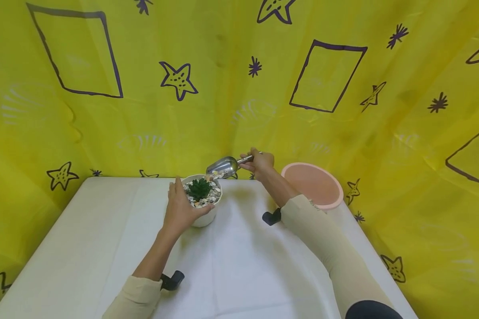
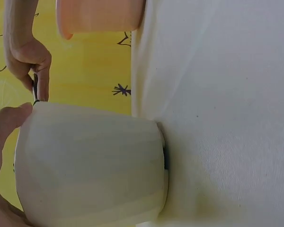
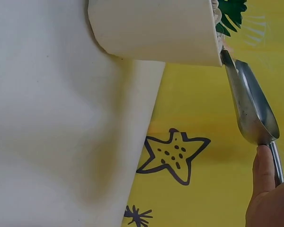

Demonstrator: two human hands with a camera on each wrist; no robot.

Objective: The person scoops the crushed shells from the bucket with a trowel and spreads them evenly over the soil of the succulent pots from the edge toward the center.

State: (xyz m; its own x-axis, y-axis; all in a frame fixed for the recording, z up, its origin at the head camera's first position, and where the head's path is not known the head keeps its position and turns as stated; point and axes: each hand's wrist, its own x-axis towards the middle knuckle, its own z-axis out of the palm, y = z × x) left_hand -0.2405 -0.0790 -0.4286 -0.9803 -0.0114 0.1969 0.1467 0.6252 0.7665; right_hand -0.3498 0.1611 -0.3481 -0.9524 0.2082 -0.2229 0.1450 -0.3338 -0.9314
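Note:
A white plant pot [image 1: 204, 218] stands on the table, holding a green succulent plant [image 1: 199, 189] ringed by pale pebbles [image 1: 214, 195]. My left hand [image 1: 180, 213] grips the pot from its left side, thumb at the near rim and fingers along the far side. My right hand [image 1: 262, 164] holds a shiny metal scoop [image 1: 225, 166] by its handle, tilted down to the left. Pebbles lie at the scoop's mouth, right over the pot's right rim. In the right wrist view, the scoop's lip [image 3: 227, 59] meets the rim beside the plant's leaves [image 3: 232, 14].
A pink tub [image 1: 317, 182] stands at the table's back right, behind my right forearm. White cloth covers the table [image 1: 231, 274]. A yellow curtain [image 1: 219, 97] with dark star drawings hangs close behind its back edge. Black wrist mounts [image 1: 172, 281] stick out from both wrists.

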